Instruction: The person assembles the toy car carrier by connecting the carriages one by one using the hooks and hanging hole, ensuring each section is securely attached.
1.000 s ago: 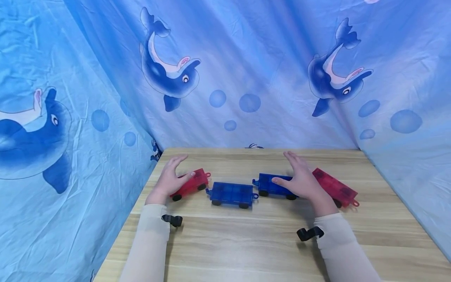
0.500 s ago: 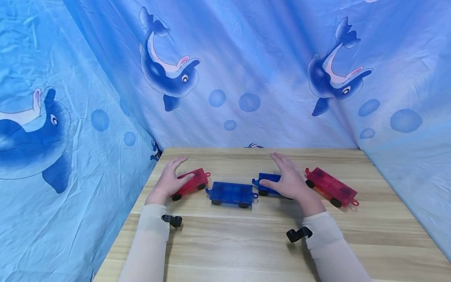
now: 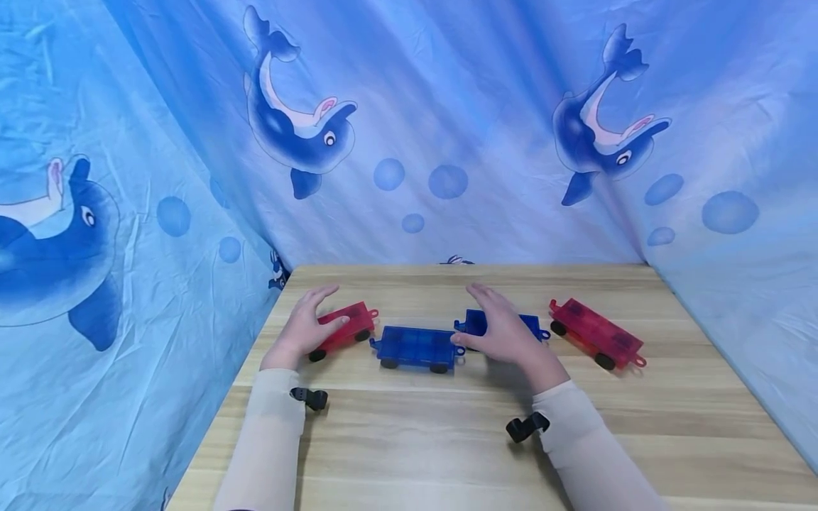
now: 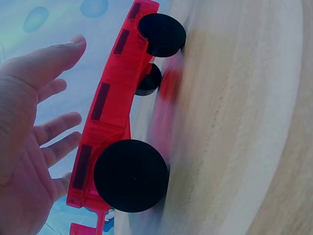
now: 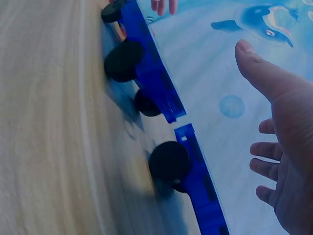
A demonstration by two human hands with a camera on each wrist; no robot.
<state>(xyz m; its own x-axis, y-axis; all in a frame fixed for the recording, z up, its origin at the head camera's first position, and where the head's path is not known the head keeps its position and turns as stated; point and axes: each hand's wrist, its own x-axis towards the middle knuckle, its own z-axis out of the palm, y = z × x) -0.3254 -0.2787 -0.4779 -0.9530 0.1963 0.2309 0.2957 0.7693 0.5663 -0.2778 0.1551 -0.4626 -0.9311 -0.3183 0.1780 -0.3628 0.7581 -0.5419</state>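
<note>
Left blue wagon (image 3: 412,345) on table (image 3: 415,440), left of your right hand (image 3: 501,337), near its thumb; long axis running left to right; your left hand (image 3: 303,330) farther off; both hands released, grasping nothing; left red wagon (image 3: 360,317) beside your left fingers; no readable brands, labels or writing

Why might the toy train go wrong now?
The right hand hovers over the right blue toy train car, so it might bump it. The left red toy train car, near the left hand, stands on wheels, so a nudge could make it roll. The right red toy train car sits slanted, so its hook might miss the blue car's ring.
</note>
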